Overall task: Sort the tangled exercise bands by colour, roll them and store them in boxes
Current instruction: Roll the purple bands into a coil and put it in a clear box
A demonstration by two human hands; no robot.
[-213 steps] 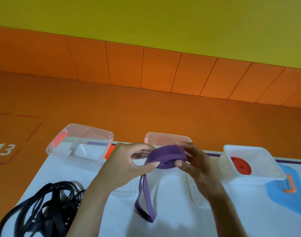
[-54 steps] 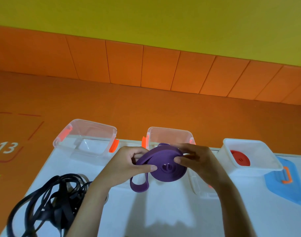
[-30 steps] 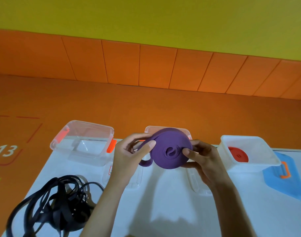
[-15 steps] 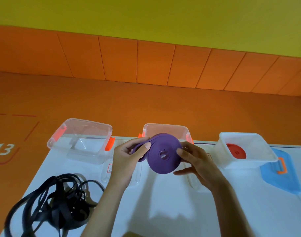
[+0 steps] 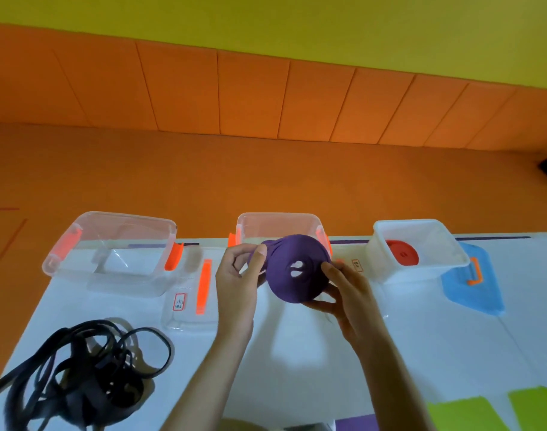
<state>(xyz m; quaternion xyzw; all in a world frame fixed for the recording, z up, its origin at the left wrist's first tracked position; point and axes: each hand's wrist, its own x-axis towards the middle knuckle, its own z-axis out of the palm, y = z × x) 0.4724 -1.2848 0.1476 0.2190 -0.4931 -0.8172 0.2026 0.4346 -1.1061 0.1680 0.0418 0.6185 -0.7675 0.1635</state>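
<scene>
Two hands hold one rolled purple rubber exercise band [image 5: 294, 272] in the air above the white table [image 5: 297, 384], just in front of the middle box. The left hand [image 5: 234, 284] pinches the roll's left edge between thumb and curled fingers. The right hand [image 5: 350, 293] grips its lower right edge, with the fingers bent round the rim and the thumb on its face.

Three open boxes stand in a row along the table's far edge:
- a clear plastic box with orange latches [image 5: 110, 231] on the left
- a second clear box [image 5: 278, 217] in the middle, partly hidden behind the roll
- a white plastic box [image 5: 421, 225] on the right, which holds one rolled red band [image 5: 402, 256]

One clear lid with an orange latch [image 5: 188, 306] lies between the first two boxes, and one blue lid [image 5: 474, 293] lies beside the white box. A tangle of black bands [image 5: 79, 368] lies at the near left, cut off by the picture's edge. How many bands it holds cannot be counted.
</scene>
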